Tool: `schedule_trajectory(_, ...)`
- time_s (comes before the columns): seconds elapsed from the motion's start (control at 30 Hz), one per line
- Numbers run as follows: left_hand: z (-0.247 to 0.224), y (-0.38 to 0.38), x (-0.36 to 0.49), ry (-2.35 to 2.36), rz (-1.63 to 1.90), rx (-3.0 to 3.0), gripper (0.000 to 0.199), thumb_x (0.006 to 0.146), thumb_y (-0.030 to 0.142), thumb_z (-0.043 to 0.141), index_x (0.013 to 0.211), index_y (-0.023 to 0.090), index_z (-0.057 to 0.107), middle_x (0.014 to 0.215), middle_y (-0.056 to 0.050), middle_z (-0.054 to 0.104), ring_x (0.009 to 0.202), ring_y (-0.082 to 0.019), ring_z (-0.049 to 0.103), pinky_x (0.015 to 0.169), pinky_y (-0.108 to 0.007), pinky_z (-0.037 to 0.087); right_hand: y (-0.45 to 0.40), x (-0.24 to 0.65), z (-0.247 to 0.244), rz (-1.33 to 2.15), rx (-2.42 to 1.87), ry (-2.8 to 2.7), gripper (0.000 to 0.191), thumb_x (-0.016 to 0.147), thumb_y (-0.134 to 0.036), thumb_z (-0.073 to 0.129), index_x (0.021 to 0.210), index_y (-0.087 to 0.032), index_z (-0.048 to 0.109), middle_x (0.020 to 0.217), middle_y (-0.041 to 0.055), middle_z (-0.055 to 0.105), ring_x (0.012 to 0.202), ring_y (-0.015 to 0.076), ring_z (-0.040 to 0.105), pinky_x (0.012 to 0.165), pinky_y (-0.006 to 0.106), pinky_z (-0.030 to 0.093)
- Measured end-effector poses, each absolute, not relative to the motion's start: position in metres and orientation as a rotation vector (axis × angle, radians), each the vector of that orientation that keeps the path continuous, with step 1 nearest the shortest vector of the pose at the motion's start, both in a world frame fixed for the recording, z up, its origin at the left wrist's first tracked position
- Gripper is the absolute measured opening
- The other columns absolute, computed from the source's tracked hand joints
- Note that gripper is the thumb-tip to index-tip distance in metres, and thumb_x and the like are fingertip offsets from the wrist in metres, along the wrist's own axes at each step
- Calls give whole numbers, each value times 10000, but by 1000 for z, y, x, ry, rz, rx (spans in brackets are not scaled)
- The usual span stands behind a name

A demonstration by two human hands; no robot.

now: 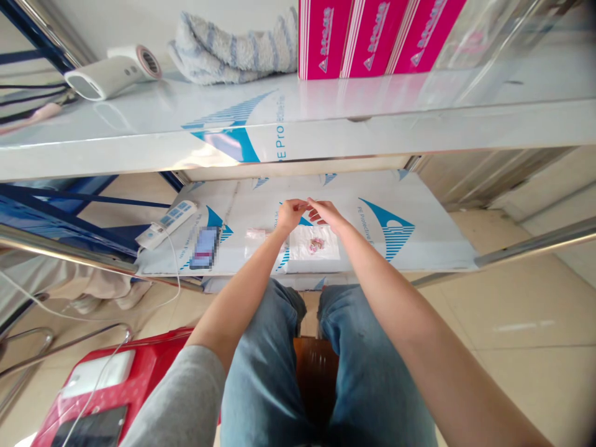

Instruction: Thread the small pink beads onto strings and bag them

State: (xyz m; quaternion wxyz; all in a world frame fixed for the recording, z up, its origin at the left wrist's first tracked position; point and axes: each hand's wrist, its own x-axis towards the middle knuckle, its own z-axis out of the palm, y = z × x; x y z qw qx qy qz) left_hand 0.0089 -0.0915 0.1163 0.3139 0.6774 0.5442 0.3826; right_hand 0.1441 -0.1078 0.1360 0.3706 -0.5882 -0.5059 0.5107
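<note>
My left hand [292, 213] and my right hand [325, 213] meet at the fingertips over the lower shelf [437, 230]. Each hand has its fingers pinched together; anything between them is too small to make out. Just below them lies a clear bag [326, 247] with small pink pieces [316, 244] on or in it. Left of that, partly behind my left forearm, is another clear packet [256, 234] with something pinkish at its top.
A phone [205, 247] and a white power strip [173, 218] lie on the shelf's left. Above, the upper shelf [153, 139] holds a white hair dryer [112, 71], a striped towel [237, 53] and pink boxes [367, 37]. A red case [153, 357] stands lower left.
</note>
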Motion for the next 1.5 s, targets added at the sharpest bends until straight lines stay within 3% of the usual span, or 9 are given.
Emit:
schedule_trajectory(0.2, 123, -95, 10, 1302, 902, 1850, 190, 695, 254, 616, 849, 169, 689, 882, -53, 691, 784, -154, 613, 736, -255, 453, -111, 148, 137, 1325, -1433, -1382, 212, 852, -341, 483, 808, -160, 585, 754, 48, 666, 576, 94, 587, 527, 188, 417)
schedule_trajectory(0.37, 124, -95, 4, 1338, 833, 1807, 305, 747, 431, 558, 731, 146, 665, 707, -56, 676, 667, -144, 601, 615, -242, 438, -111, 159, 133, 1431, -1417, -1468, 212, 872, -310, 462, 797, -159, 591, 745, 53, 671, 632, 106, 600, 541, 178, 425)
schedule_trajectory(0.6, 126, -97, 5, 1272, 807, 1727, 210, 703, 349, 616, 692, 139, 614, 624, -44, 649, 537, -98, 541, 522, -217, 392, -107, 161, 133, 1407, -1419, -1521, 266, 865, -306, 488, 670, -148, 578, 670, 56, 642, 552, 113, 570, 514, 214, 423)
schedule_trajectory(0.8, 124, -94, 2, 1169, 824, 1638, 174, 702, 297, 585, 657, 129, 593, 560, -15, 587, 485, -67, 475, 515, -214, 379, -101, 163, 130, 1332, -1399, -1658, 101, 783, -180, 551, 687, -162, 578, 577, -6, 575, 526, 95, 544, 486, 176, 387)
schedule_trajectory(1.1, 125, -95, -1, 1319, 466, 2087, 223, 734, 339, 527, 768, 162, 658, 743, -41, 661, 697, -141, 595, 633, -238, 424, -99, 165, 120, 1049, -1541, -2068, 108, 717, -114, 485, 682, -155, 578, 590, -2, 568, 502, 90, 496, 479, 185, 331)
schedule_trajectory(1.33, 139, -101, 14, 1603, 165, 2333, 272, 782, 415, 479, 855, 200, 628, 879, -69, 660, 851, -231, 611, 721, -319, 446, -100, 165, 127, 902, -1676, -2209, 144, 725, -183, 460, 691, -154, 597, 620, 24, 601, 540, 108, 512, 510, 203, 327)
schedule_trajectory(1.5, 150, -108, 25, 1694, 74, 2343, 297, 814, 410, 454, 925, 195, 627, 928, -94, 657, 902, -243, 605, 760, -339, 443, -98, 167, 131, 888, -1746, -2222, 171, 737, -217, 449, 686, -155, 600, 602, 23, 594, 549, 113, 527, 523, 208, 333)
